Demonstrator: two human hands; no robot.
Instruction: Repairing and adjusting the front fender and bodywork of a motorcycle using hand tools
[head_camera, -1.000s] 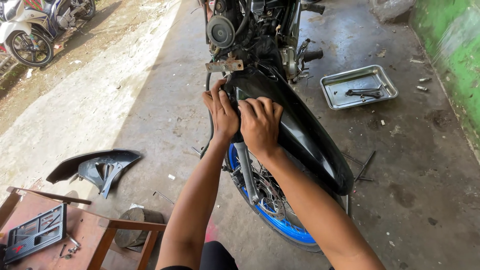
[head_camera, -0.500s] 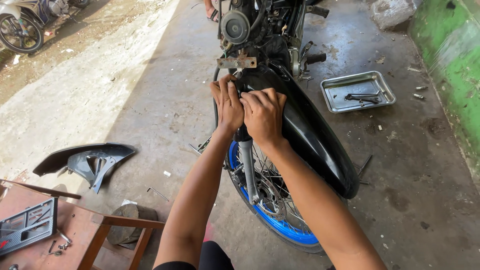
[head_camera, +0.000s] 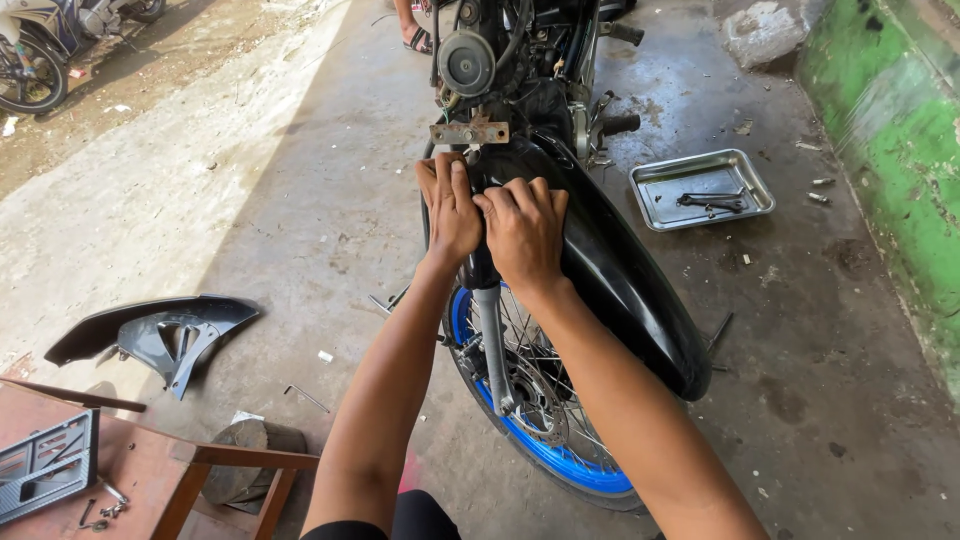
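Observation:
A stripped motorcycle front stands before me, with a black front fender (head_camera: 620, 270) over a blue-rimmed spoked wheel (head_camera: 540, 420). My left hand (head_camera: 448, 205) presses on the fender's upper left side beside the fork leg (head_camera: 492, 340). My right hand (head_camera: 524, 232) lies flat on top of the fender, fingers together, touching the left hand. Just above them are a bare metal bracket (head_camera: 470, 131) and a round horn (head_camera: 466, 62). Whether either hand holds a small part is hidden.
A metal tray (head_camera: 740, 205) with tools lies on the concrete at the right, near a green wall (head_camera: 900, 150). A removed black fairing panel (head_camera: 160, 325) lies at the left. A reddish wooden stool (head_camera: 150, 470) with a plate frame stands lower left. Someone's sandalled foot (head_camera: 415, 35) is at the top.
The view has shifted closer and lower. Both hands stay on the fender top, with the right hand's fingers spread flatter over it.

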